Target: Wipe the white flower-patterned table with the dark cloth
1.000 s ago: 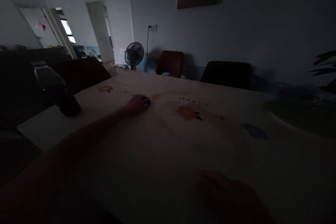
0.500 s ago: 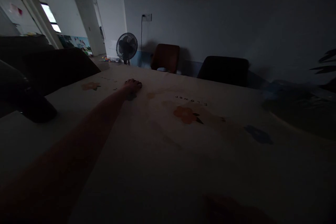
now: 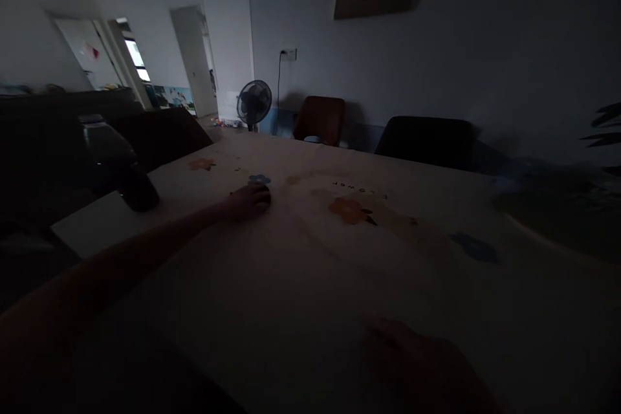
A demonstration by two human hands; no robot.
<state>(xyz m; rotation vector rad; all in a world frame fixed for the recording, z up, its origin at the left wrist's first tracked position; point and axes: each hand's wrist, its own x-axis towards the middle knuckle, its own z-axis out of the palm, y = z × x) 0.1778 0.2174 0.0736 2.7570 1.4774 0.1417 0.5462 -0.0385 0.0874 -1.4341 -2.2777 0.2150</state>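
Though the room is very dim, a pale tablecloth (image 3: 301, 284) printed with flowers fills the middle and lower part of the frame, spread over a large table. Along its far edge at centre right stands a dark chair (image 3: 427, 137), with a brown chair (image 3: 320, 118) to its left against the wall and a standing fan (image 3: 253, 102) further left near the doorway. At the left of the frame a dark rounded vessel (image 3: 127, 171) sits on the table's left end, well apart from both hands. The left hand (image 3: 248, 199) lies at centre left, arm stretched far out, palm down on the cloth with fingers curled loosely, grasping nothing, just below a small blue flower print (image 3: 259, 179). The right hand (image 3: 427, 365) rests low at the bottom right, too dark to tell how its fingers are set.
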